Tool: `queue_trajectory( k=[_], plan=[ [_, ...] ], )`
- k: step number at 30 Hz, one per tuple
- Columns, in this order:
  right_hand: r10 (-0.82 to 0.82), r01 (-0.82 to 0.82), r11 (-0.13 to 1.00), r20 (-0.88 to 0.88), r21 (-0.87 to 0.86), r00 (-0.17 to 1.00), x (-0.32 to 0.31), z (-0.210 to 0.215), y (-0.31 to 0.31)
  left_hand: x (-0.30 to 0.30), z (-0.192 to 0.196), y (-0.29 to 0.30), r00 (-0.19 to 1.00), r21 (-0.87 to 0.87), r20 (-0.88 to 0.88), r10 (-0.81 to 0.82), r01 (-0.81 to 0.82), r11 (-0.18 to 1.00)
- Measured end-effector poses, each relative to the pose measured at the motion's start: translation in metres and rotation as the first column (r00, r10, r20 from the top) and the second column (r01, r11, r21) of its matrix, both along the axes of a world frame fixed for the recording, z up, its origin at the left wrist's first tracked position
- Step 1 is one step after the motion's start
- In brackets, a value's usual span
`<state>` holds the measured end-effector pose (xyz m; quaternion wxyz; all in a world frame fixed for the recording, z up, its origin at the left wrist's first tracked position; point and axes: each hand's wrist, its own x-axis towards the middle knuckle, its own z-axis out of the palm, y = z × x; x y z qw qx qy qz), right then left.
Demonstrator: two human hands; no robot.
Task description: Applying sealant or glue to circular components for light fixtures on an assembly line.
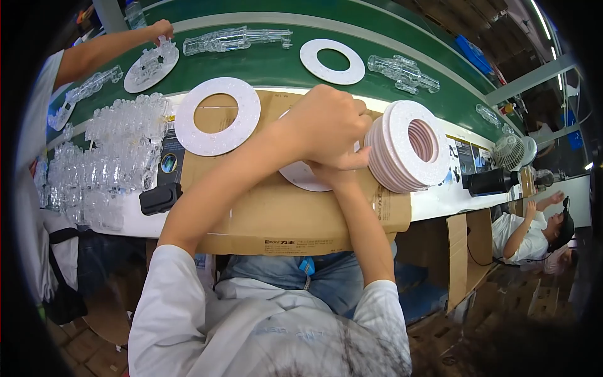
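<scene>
White ring stack (408,147) at three o'clock leans on edge; your left hand (326,125), fingers pinched on one white ring (301,176), could topple it.

Bare cardboard (276,213) open below the hands, ring stack (408,147) blocking the right, loose ring (217,116) and clear lens pile (107,163) crowding the left, belt (270,66) beyond seemingly free between parts

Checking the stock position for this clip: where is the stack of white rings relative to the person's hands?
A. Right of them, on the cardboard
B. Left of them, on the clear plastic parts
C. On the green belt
A: the stack of white rings leans on the cardboard, just right of the left hand and right hand.
</scene>
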<state>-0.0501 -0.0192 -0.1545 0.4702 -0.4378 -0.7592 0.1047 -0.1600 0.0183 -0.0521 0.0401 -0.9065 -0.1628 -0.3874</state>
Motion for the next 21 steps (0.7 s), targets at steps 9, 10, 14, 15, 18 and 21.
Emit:
queue_trajectory(
  k=[9, 10, 14, 15, 18, 21],
  plan=[
    [0.102, -0.160, 0.965, -0.266, -0.207, 0.959, -0.005, -0.004, -0.011, 0.003, -0.014, 0.005, 0.998, -0.017, -0.004, 0.060, -0.060, 0.998],
    [0.109, -0.180, 0.956, -0.292, -0.231, 0.950, -0.004, -0.005, -0.012, 0.004, -0.014, 0.004, 0.998, -0.012, 0.000, 0.058, -0.058, 0.998],
    [0.146, -0.222, 0.960, -0.376, -0.168, 0.915, -0.006, -0.002, -0.014, 0.004, -0.015, 0.003, 0.997, -0.011, -0.019, 0.077, -0.077, 0.997],
    [0.144, -0.221, 0.961, -0.378, -0.169, 0.914, -0.008, -0.001, -0.014, 0.004, -0.015, 0.004, 0.997, -0.012, -0.021, 0.075, -0.075, 0.997],
    [0.143, -0.231, 0.958, -0.411, -0.172, 0.900, -0.009, 0.005, -0.017, 0.004, -0.015, 0.004, 0.996, -0.024, -0.026, 0.085, -0.085, 0.996],
    [0.141, -0.216, 0.961, -0.368, -0.171, 0.919, -0.009, 0.009, -0.017, 0.003, -0.017, 0.005, 0.995, -0.031, -0.036, 0.088, -0.089, 0.996]
  ],
)
